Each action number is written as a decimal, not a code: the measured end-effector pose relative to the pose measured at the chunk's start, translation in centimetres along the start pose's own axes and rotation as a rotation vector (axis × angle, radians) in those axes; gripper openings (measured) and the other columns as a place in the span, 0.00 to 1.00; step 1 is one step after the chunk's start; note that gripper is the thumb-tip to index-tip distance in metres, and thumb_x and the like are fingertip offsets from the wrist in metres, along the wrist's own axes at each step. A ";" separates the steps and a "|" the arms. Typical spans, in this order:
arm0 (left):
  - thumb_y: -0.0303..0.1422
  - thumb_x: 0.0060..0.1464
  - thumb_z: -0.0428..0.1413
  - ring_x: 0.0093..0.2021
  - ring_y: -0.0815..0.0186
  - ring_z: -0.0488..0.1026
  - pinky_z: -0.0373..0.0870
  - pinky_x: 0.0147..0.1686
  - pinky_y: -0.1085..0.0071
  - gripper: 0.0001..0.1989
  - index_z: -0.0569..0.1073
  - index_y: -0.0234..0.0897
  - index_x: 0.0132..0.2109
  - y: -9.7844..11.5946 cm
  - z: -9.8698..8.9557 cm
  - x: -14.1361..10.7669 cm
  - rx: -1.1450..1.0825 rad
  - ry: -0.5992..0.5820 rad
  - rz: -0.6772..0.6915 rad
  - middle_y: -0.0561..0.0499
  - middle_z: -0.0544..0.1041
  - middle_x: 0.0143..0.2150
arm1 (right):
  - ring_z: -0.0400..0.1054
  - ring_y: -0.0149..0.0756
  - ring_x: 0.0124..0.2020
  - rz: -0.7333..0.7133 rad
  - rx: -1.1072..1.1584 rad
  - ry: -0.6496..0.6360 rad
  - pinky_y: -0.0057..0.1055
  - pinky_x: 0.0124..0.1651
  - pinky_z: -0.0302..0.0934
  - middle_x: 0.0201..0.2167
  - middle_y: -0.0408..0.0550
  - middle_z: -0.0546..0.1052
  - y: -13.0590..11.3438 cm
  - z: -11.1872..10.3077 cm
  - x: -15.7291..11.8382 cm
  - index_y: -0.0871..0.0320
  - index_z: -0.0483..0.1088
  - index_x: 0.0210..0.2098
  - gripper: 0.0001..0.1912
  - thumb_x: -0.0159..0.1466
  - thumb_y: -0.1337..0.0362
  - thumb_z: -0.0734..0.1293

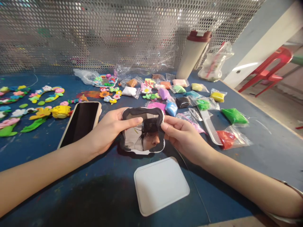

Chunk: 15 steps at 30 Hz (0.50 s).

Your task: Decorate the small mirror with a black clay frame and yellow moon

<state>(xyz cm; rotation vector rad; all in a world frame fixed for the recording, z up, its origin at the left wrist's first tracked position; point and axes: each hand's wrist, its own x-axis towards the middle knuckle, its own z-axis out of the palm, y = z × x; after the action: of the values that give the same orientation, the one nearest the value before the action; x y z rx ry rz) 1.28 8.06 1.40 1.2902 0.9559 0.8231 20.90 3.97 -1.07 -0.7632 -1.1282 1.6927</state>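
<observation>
A small wavy-edged mirror [136, 138] with a white rim and dark clay around its border is tilted up over the table. My left hand [111, 129] grips its left side, the thumb lying across the glass. At its right edge, my right hand [183, 135] pinches the border between thumb and fingers. Part of a head shows in the reflection. Just below the mirror, a white rounded tray or lid [162, 186] lies on the blue table [94, 195]. A phone [81, 121] with a dark screen rests beside my left forearm.
Colourful clay flowers [42, 113] cover the left side. Bagged clay in several colours, including green [234, 116] and red [227, 138], lies behind and right, near a white comb [210, 127]. A tumbler [193, 56] stands by the perforated metal panel [94, 37].
</observation>
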 end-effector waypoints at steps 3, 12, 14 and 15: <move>0.31 0.50 0.63 0.32 0.69 0.73 0.68 0.36 0.76 0.07 0.76 0.36 0.38 -0.1 0.0 0.1 0.000 0.010 0.012 0.55 0.76 0.28 | 0.72 0.30 0.35 -0.004 0.014 0.022 0.26 0.42 0.67 0.37 0.44 0.79 0.1 -0.1 0.0 0.55 0.75 0.43 0.09 0.63 0.65 0.67; 0.34 0.49 0.63 0.35 0.67 0.74 0.70 0.37 0.75 0.09 0.77 0.37 0.39 -0.2 -0.1 0.1 -0.004 0.016 0.046 0.53 0.79 0.33 | 0.73 0.30 0.36 -0.003 0.048 0.019 0.27 0.44 0.66 0.38 0.44 0.79 0.0 0.0 0.1 0.55 0.75 0.44 0.12 0.60 0.68 0.69; 0.34 0.50 0.63 0.37 0.65 0.75 0.70 0.37 0.74 0.10 0.77 0.37 0.41 -0.3 -0.1 0.1 0.008 0.023 0.047 0.51 0.79 0.35 | 0.73 0.29 0.36 0.018 0.062 0.007 0.25 0.41 0.66 0.37 0.44 0.79 0.0 0.0 0.1 0.54 0.74 0.45 0.13 0.60 0.68 0.69; 0.34 0.49 0.63 0.37 0.64 0.75 0.71 0.37 0.73 0.11 0.76 0.37 0.41 -0.3 -0.1 0.1 0.015 0.031 0.043 0.51 0.79 0.36 | 0.72 0.28 0.35 0.029 0.068 -0.002 0.23 0.40 0.66 0.36 0.43 0.79 0.0 0.0 0.1 0.54 0.74 0.45 0.13 0.60 0.69 0.69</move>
<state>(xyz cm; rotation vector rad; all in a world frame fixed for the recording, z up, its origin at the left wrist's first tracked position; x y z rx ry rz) 1.23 8.13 1.10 1.3179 0.9630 0.8728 20.90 4.04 -1.08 -0.7389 -1.0594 1.7476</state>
